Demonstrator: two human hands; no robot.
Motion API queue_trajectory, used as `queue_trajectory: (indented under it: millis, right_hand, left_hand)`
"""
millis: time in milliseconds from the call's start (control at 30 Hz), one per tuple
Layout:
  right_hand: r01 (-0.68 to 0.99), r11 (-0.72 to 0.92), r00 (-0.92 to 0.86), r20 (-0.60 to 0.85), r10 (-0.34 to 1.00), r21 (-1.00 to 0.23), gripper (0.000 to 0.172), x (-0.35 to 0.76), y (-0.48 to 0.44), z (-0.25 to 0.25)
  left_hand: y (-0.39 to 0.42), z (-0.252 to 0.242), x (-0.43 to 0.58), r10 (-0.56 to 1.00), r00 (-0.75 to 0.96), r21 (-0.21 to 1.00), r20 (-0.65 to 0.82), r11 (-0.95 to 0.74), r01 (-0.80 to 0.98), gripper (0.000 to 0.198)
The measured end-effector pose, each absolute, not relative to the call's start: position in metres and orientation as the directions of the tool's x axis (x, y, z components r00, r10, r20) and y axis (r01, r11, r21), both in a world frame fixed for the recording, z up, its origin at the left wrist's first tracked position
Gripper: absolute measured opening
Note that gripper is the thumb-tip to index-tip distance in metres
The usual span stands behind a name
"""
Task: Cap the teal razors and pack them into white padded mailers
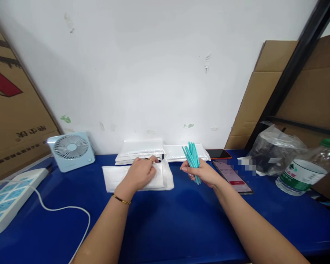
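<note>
Right grip (200,172) is clenched around a bundle of teal sticks (191,156), held just above the tabletop (165,227). The sticks are slim, plain and all the same blue-green. Their upper ends fan out above the fist and their short lower ends poke out beneath it. At least five tips show, but they overlap, so the exact number cannot be told.

Left grip (143,174) lies palm down on a flat white packet (165,178), level with the right grip and a little apart from it. Its fingers bend over the packet's far edge, and whether they pinch it cannot be told. This hand wears one ring (150,160), and its wrist carries one thin gold bracelet (121,200).

Just beyond the left grip, two piles of similar white packets sit against the wall: a thicker pile (141,148) and a flatter pile (178,152) behind the sticks.

Two phones lie beside the right grip on its outer side. The lit phone (232,178) is nearest and the dark phone (218,154) is beyond it. Further out that way are one crumpled clear bag (275,150) and one water bottle (305,172) lying tilted.

Outward from the left grip stand one small pale-blue fan (71,150) and one power strip (8,196), with one white cable (60,209) looping across the tabletop.
</note>
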State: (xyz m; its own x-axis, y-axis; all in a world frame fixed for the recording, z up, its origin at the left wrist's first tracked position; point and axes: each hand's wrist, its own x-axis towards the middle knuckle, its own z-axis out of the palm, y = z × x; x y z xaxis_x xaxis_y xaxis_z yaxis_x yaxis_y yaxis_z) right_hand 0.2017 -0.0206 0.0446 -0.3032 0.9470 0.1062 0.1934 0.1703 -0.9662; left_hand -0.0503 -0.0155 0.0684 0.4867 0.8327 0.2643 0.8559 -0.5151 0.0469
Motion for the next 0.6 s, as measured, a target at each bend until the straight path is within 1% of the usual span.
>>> queue_trajectory:
  millis: [33,67,133,200,233,267,300,367,433,500,533,600]
  right_hand:
    - [0.226,0.186,-0.304,0.112,0.946,-0.956,0.033,0.205,-0.020,0.046]
    - [0.268,0.200,-0.304,0.115,0.946,-0.942,0.033,0.208,-0.020,0.047]
    - [0.379,0.226,-0.299,0.113,0.948,-0.897,0.031,0.214,-0.019,0.049]
    - [0.521,0.280,-0.299,0.135,0.945,-0.806,0.027,0.218,-0.018,0.050]
    - [0.595,0.320,-0.304,0.162,0.939,-0.738,0.025,0.220,-0.018,0.050]
    - [0.664,0.359,-0.311,0.194,0.930,-0.656,0.022,0.221,-0.018,0.050]
    - [0.726,0.387,-0.318,0.221,0.922,-0.568,0.021,0.222,-0.018,0.051]
    - [0.823,0.392,-0.320,0.235,0.918,-0.411,0.019,0.223,-0.018,0.051]
    - [0.884,0.363,-0.315,0.200,0.928,-0.294,0.019,0.223,-0.018,0.050]
    - [0.918,0.347,-0.318,0.166,0.934,-0.193,0.018,0.223,-0.016,0.048]
    - [0.928,0.344,-0.322,0.157,0.934,-0.143,0.017,0.223,-0.016,0.046]
    - [0.940,0.336,-0.325,0.147,0.934,-0.052,0.015,0.223,-0.014,0.041]
  left_hand:
    - [-0.017,0.066,-0.045,0.822,0.506,0.079,0.260,-0.540,0.838,0.037]
    - [-0.018,0.063,-0.042,0.815,0.524,0.104,0.247,-0.560,0.822,0.045]
    - [-0.018,0.056,-0.043,0.813,0.564,0.145,0.148,-0.581,0.801,0.076]
    - [-0.019,0.051,-0.051,0.809,0.585,0.186,-0.059,-0.567,0.803,0.108]
    - [-0.020,0.049,-0.054,0.803,0.572,0.197,-0.168,-0.542,0.817,0.120]
    - [-0.021,0.048,-0.057,0.795,0.550,0.197,-0.256,-0.514,0.835,0.127]
    - [-0.023,0.047,-0.058,0.791,0.528,0.190,-0.310,-0.492,0.850,0.130]
    - [-0.027,0.046,-0.056,0.797,0.506,0.171,-0.329,-0.476,0.862,0.124]
    - [-0.029,0.043,-0.051,0.814,0.508,0.154,-0.281,-0.484,0.861,0.108]
    - [-0.028,0.040,-0.047,0.839,0.507,0.131,-0.196,-0.490,0.862,0.089]
    - [-0.026,0.038,-0.047,0.848,0.508,0.120,-0.152,-0.495,0.861,0.084]
    - [-0.022,0.034,-0.048,0.842,0.528,0.120,-0.113,-0.515,0.848,0.085]
